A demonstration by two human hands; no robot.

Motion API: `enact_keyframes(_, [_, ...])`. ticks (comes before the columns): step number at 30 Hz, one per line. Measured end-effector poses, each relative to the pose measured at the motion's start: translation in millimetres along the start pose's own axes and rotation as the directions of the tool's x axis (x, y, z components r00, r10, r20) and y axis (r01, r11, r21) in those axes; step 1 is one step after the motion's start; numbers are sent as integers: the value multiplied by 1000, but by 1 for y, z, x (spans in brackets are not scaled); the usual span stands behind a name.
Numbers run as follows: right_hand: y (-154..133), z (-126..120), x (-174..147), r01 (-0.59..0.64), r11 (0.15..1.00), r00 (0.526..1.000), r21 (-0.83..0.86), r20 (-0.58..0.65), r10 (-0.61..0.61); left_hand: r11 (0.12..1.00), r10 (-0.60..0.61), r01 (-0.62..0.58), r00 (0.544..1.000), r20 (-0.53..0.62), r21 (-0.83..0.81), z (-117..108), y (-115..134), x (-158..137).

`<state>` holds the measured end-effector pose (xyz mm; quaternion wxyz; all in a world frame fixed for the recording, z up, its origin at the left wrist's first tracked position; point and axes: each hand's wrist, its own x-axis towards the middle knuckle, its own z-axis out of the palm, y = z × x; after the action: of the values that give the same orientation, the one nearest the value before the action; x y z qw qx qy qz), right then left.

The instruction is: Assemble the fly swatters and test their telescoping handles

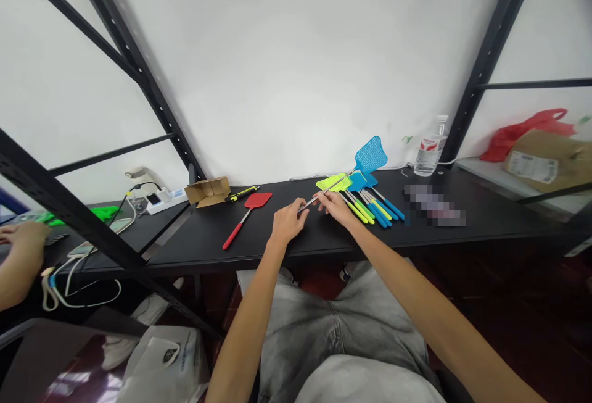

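Note:
A blue fly swatter (371,155) is held up at a slant over the black table, its mesh head to the upper right. My left hand (287,221) is closed around its lower end, which the fingers mostly hide. Higher on the metal rod, my right hand (333,207) pinches it. Right beside that hand lies a pile of several yellow-green fly swatters (359,210) and blue fly swatters (383,211), with their handles toward me. To the left of my hands, a red fly swatter (257,201) rests flat by itself.
An open cardboard box (208,192) and a yellow-black tool (244,193) sit at the back left. Toward the right stand a water bottle (429,150) and a blurred-out item (433,205). Black shelf posts (139,76) flank the table. Another person's hand (25,236) is at far left.

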<state>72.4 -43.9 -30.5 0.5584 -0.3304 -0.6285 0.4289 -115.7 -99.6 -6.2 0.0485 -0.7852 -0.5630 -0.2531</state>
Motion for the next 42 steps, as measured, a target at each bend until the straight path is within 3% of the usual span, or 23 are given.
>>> enact_keyframes(8, [3, 1, 1, 5, 1000, 1000, -3, 19, -5, 1000, 17, -17, 1000, -13, 4, 3, -1, 2])
enact_keyframes(15, [4, 1, 2, -57, 994, 984, 95, -164, 72, 998, -41, 43, 998, -40, 54, 9, 2, 8])
enact_keyframes(22, [4, -2, 5, -38, 984, 932, 175, -348, 98, 982, -102, 113, 991, -81, 148, 4, -10, 9])
enact_keyframes(27, [3, -6, 6, 4, 982, 897, 189, -435, 80, 984, -61, 78, 992, -113, 159, 5, -15, 10])
enact_keyframes(30, [4, -8, 5, 6, 982, 929, 189, -363, 65, 996, 5, 1, 998, -68, 93, 5, -15, 8])
enact_keyframes(34, [4, -5, 2, -14, 996, 994, 86, -104, 23, 996, 83, -82, 996, -42, 24, 6, -7, 6])
enact_keyframes(37, [-2, 0, -1, -1, 1000, 999, 14, 53, 0, 995, 95, -95, 995, -16, 2, 6, -1, 5])
enact_keyframes(42, [-9, 3, -4, 23, 999, 986, -35, 166, -16, 995, 101, -102, 995, -22, -13, 6, 1, 6])
